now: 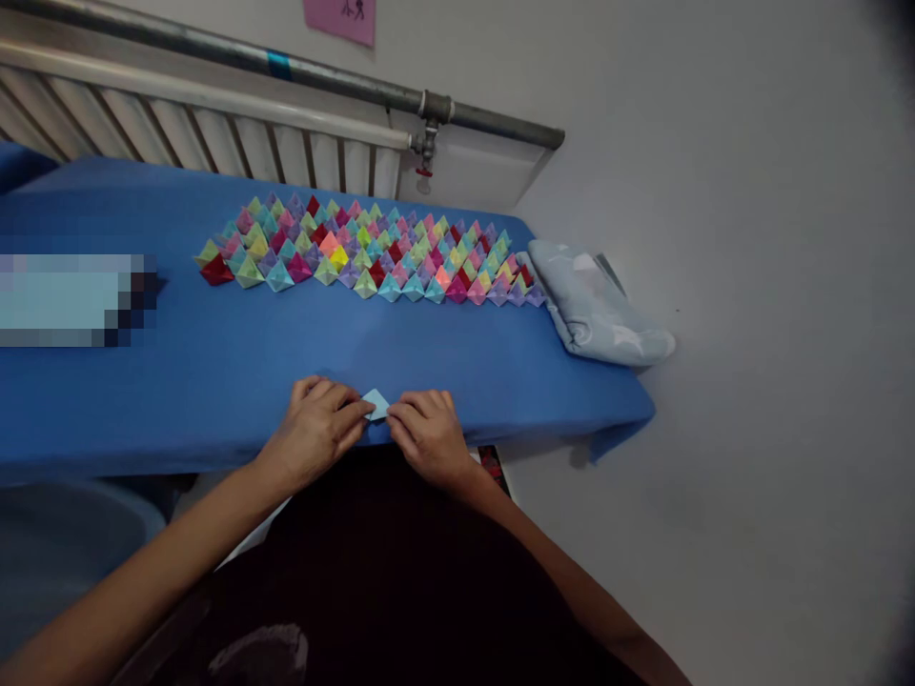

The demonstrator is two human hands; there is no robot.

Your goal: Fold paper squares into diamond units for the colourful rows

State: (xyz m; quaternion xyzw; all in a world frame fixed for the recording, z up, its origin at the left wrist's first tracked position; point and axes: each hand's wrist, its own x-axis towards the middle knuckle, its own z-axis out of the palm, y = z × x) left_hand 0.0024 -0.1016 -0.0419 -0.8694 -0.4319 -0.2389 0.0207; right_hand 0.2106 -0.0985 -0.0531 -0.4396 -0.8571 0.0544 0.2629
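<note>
A small light blue folded paper [376,404] lies between my hands near the front edge of the blue-covered table [214,381]. My left hand [320,419] pinches its left corner, fingers closed. On the other side, my right hand [427,427] has its fingertips pressed together at the paper's right corner. Beyond my hands, several rows of folded paper pieces [372,252] in red, pink, yellow, green, blue and purple stand close together along the back of the table.
A folded grey-blue cloth [597,305] lies at the table's right end. A pixelated pale object [64,295] is at the left. Behind the table run a radiator [214,143] and a metal pipe [343,78]. A blue basin [71,562] sits below left.
</note>
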